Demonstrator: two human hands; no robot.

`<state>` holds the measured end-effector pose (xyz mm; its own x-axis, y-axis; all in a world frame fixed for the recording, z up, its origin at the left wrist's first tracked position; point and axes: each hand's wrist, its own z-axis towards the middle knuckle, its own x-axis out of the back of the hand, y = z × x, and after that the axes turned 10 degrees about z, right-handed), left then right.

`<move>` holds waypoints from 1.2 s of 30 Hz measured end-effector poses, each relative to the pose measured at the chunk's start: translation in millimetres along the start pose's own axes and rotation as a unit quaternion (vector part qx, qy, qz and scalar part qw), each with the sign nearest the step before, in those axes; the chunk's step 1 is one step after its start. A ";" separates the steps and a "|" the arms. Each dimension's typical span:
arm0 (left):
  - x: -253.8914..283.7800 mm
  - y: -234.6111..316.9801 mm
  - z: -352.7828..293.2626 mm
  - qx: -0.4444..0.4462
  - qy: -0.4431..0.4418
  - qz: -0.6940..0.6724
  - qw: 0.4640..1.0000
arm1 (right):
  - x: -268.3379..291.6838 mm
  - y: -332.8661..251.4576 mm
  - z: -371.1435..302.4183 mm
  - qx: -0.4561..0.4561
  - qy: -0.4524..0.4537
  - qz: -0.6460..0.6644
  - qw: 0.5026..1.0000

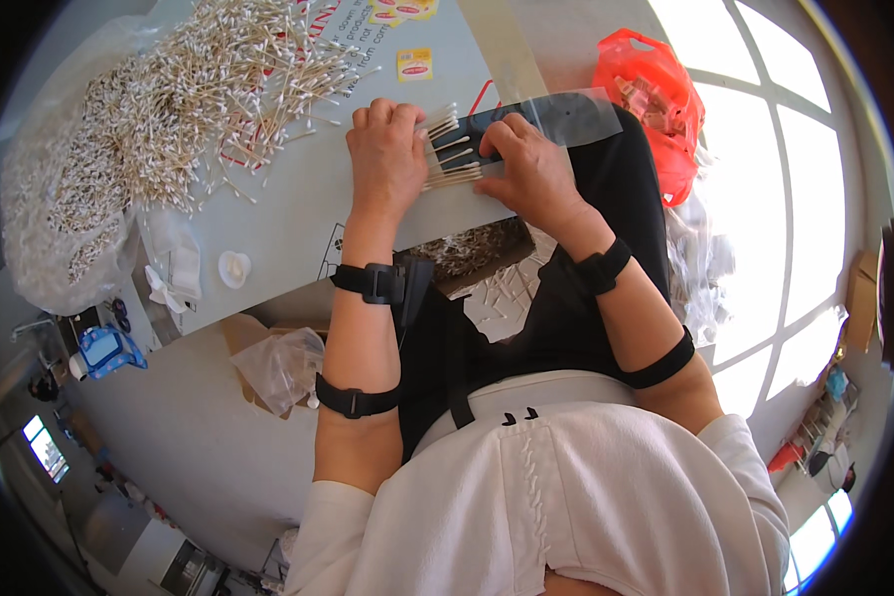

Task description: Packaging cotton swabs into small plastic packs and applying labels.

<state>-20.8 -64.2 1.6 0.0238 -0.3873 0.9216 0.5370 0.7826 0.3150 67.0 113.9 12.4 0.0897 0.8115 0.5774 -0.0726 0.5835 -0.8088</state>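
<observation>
My left hand (385, 159) rests on the grey table (298, 219) with its fingers closed over a bundle of wooden cotton swabs (454, 164). The swab tips stick out to the right, into the mouth of a clear plastic sleeve (566, 114). My right hand (528, 167) pinches that sleeve at its open end, right beside the swab tips. The two hands almost touch over the bundle. A big loose heap of cotton swabs (209, 89) lies on the table to the left of my left hand.
A clear bag full of swabs (55, 199) sits at the table's left edge. A small white cap (233, 268) and yellow stickers (414, 65) lie on the table. A red plastic bag (656, 99) stands at the right, a box of swabs (477, 248) under the table edge.
</observation>
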 end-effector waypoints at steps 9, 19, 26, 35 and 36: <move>2.6 8.6 -19.1 0.002 -0.012 -0.008 1.000 | -5.9 1.2 3.5 -0.008 0.000 -0.051 0.999; 26.2 -75.1 -15.0 0.156 0.099 0.106 0.977 | -5.7 5.1 10.1 -0.045 0.099 0.093 0.990; 46.5 -78.5 25.6 -0.022 0.027 0.211 0.977 | -12.0 5.1 14.4 -0.047 0.132 0.047 0.989; 14.5 -27.2 14.3 -0.018 0.065 0.052 0.996 | -12.4 10.6 13.3 -0.046 0.130 0.069 0.988; 18.3 -39.0 10.5 0.027 0.096 0.066 0.993 | -12.3 9.9 13.8 -0.045 0.130 0.070 0.988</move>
<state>-50.1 -96.7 8.5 0.2536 -0.3617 0.8972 0.4721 0.8558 0.2116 51.4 110.1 -1.2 0.3385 0.8420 0.4201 -0.0141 0.4510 -0.8924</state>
